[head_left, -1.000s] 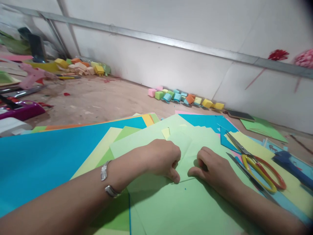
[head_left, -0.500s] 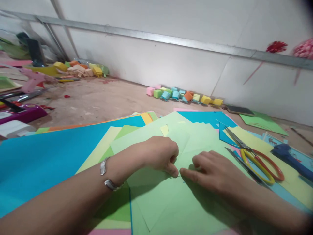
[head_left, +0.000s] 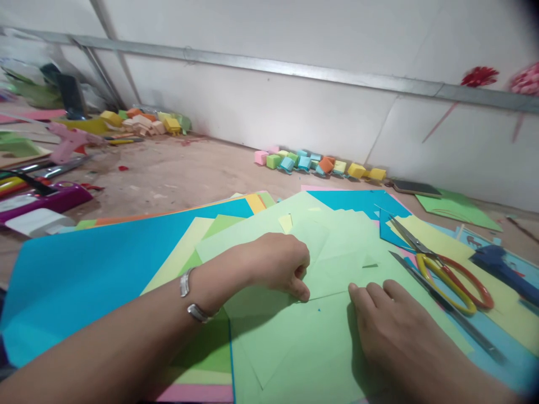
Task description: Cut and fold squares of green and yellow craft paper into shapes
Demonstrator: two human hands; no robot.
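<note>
A folded sheet of light green paper [head_left: 332, 275] lies on a larger sheet of the same colour, its straight near edge running between my hands. My left hand [head_left: 280, 264], a silver cuff on the wrist, is closed with curled fingers, thumb pressing that edge at its left part. At the right part of the edge my right hand [head_left: 387, 322] is closed too, its fingertips touching the paper. How far the fingers pinch the sheet is partly hidden. Scissors [head_left: 446, 275] with yellow and orange handles lie right of my right hand, beside a craft knife [head_left: 433, 294].
Blue paper [head_left: 105, 280] spreads at the left. Small paper cubes [head_left: 303, 163] line the wall base. A pink glue gun [head_left: 69, 143] and a purple tape dispenser [head_left: 54, 196] stand at the far left; a dark blue glue gun [head_left: 505, 269] lies at the right.
My right hand has slid right along the paper's edge, away from my left thumb, uncovering the edge between them. My left hand keeps its place on the paper. The view has shifted slightly.
</note>
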